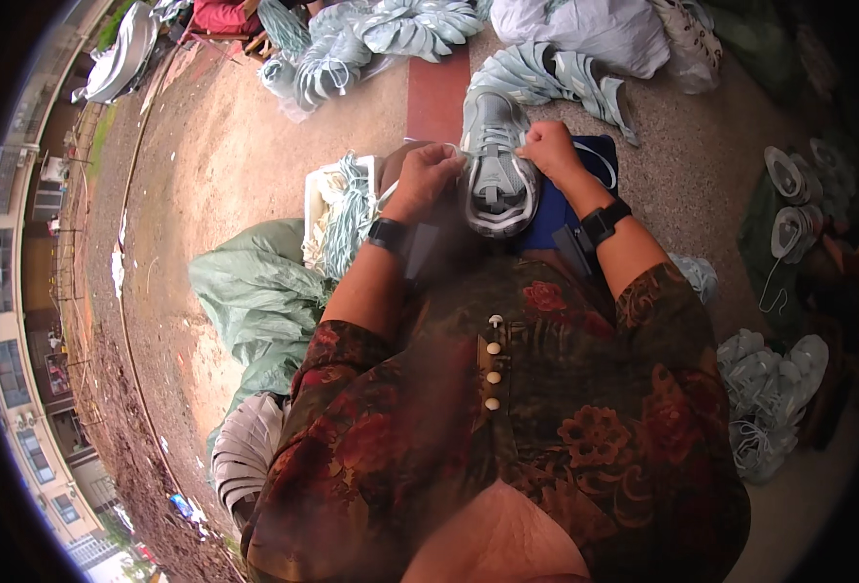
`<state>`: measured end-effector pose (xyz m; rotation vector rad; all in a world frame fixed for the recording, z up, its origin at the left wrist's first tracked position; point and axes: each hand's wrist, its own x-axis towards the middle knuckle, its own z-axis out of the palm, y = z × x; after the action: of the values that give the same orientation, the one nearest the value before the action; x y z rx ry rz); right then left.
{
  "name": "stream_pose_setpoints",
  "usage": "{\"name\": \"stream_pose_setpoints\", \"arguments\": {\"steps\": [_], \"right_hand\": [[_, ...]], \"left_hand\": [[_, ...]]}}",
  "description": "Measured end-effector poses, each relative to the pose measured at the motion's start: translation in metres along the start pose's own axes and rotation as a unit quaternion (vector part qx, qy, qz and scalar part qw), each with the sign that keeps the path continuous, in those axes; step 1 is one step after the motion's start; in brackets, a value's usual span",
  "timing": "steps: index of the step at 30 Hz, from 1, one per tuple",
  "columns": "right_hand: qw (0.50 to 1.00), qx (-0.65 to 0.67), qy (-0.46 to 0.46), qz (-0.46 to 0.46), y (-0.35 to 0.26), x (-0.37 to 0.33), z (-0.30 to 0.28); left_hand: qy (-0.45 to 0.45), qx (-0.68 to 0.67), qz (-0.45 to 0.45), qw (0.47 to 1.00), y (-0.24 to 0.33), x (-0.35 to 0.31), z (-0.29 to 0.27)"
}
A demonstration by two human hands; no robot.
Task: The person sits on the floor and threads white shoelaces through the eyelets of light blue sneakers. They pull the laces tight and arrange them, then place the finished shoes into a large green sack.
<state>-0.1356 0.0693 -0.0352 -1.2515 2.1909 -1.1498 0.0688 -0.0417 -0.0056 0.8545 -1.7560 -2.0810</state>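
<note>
A grey and white lace-up sneaker [495, 180] lies in front of me over dark blue material [549, 216]. On its left side my left hand [428, 175] is closed with fingertips pinched together, and a pale shoelace [387, 197] trails below it. Against the right side of the sneaker, my right hand [551, 152] is curled with thumb and finger pinched at the eyelets. A pale lace loop curves out beyond that hand over the blue material. What lies inside the curled fingers is mostly hidden. Both wrists carry black bands.
A white container [315, 199] of pale laces stands left of my left hand. Green sheeting [255, 282] lies below it. Rows of pale shoe uppers [556, 76] and a white sack [585, 34] lie ahead. More shoes [770, 389] are at right. Someone in red sits far left.
</note>
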Motion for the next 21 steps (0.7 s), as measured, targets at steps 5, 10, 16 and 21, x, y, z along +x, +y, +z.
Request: {"name": "stream_pose_setpoints", "arguments": {"steps": [5,10,16,21], "right_hand": [[0.971,-0.177,0.127,-0.095,-0.025,-0.035,0.011],[0.967,-0.215,0.066,-0.121,-0.041,-0.053,0.007],[0.981,-0.114,0.117,-0.105,-0.020,-0.050,0.011],[0.984,-0.081,0.135,-0.083,-0.014,-0.050,0.014]], "left_hand": [[0.036,-0.061,0.031,0.997,-0.003,0.004,0.006],[0.053,-0.068,0.045,0.995,-0.009,0.007,0.009],[0.080,0.072,0.050,0.993,-0.003,0.007,0.015],[0.134,0.389,0.180,0.893,-0.009,0.017,0.020]]}}
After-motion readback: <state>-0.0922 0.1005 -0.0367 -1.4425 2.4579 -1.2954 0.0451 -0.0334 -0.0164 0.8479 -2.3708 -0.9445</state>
